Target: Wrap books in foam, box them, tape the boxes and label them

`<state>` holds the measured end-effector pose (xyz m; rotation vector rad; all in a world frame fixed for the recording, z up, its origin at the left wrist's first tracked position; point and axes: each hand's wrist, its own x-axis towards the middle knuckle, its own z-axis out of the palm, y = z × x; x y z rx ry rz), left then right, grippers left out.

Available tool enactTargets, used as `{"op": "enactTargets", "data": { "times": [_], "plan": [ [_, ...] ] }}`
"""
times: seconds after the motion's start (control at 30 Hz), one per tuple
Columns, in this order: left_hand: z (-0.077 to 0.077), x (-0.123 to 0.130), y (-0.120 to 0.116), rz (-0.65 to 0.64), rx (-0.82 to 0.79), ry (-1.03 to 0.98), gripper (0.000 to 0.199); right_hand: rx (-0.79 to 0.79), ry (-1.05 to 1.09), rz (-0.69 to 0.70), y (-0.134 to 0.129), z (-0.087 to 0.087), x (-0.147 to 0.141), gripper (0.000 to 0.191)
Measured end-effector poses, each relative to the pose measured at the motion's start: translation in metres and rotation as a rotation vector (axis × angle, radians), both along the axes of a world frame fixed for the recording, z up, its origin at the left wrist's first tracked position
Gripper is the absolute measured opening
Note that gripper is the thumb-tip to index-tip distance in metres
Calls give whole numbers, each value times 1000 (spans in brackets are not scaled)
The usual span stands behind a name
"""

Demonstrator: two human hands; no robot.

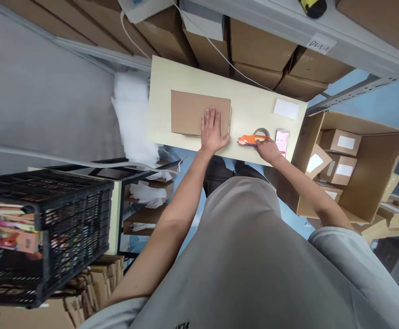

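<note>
Pale yellow, the tabletop [247, 106] sits between my wearer's body and a loaded shelf, seen from above on my screen. On it I have the left hand [213, 133] laid flat, fingers extended, on top of the brown cardboard box [188, 111], towards its right end, thumb spread out past the near right corner. Most of the box lies to the left of that hand, its long side running along the table. Well apart from it, I see the right hand [268, 150] closed around an orange tool [247, 140], whose front end points left towards the box, near the left thumb. A grey ring [261, 131] shows just behind the tool; it could be a roll of tape, but from here I can't tell whether it is fitted to it.

Just beyond the right hand I have a phone [280, 139] with a lit screen, and farther back a white slip [286, 108]. Off to the right a large open carton [379, 167] holds smaller labelled boxes [346, 142]. On my left are white sheeting [131, 121] and a black crate [78, 219]. Past the table's far edge stand brown cartons [261, 42].
</note>
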<state>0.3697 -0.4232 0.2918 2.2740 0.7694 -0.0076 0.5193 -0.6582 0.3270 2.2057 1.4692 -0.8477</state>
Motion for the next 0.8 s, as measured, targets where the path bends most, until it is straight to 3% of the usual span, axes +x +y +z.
{"op": "enactTargets", "data": {
  "times": [0.17, 0.3, 0.5, 0.63, 0.8],
  "plan": [
    [5, -14, 9, -58, -15, 21, 102, 56, 30, 56, 37, -10, -5, 45],
    [10, -25, 6, -93, -18, 54, 100, 78, 69, 110, 41, -15, -16, 49],
    [29, -56, 10, -221, 28, 146, 102, 105, 142, 199, 51, -18, -55, 47],
    [31, -35, 0, -150, 95, 103, 93, 111, 162, 190, 55, -18, -72, 46],
    [6, 10, -22, 57, 65, -9, 54, 106, 142, 179, 48, -17, -70, 47]
  ]
}}
